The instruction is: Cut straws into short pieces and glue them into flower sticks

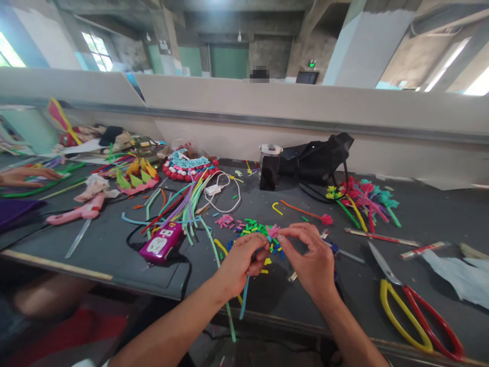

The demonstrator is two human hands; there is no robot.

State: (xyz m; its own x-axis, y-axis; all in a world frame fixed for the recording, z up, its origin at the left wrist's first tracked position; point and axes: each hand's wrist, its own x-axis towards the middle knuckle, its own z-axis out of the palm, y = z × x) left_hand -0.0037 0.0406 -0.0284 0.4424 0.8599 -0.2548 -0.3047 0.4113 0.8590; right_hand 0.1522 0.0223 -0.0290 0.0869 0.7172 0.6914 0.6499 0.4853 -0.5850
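My left hand (240, 262) and my right hand (311, 257) meet over the middle of the dark table (107, 244). Both pinch a small pink fuzzy flower (272, 232) on a thin blue stem (244, 298) that hangs down below my left hand. My right fingertips close on the pink tuft; my left fingers curl round the stem just under it. Beneath the hands lies a scatter of short green, yellow and blue pipe-cleaner bits (254, 228).
Large scissors with yellow and red handles (416, 316) lie right. Finished pipe-cleaner flowers (361, 199), a black bag (317, 158), a magenta power strip (160, 243), long pipe cleaners (187, 204) and a pink glue gun (76, 212) surround. Another person's hand (23, 176) rests far left.
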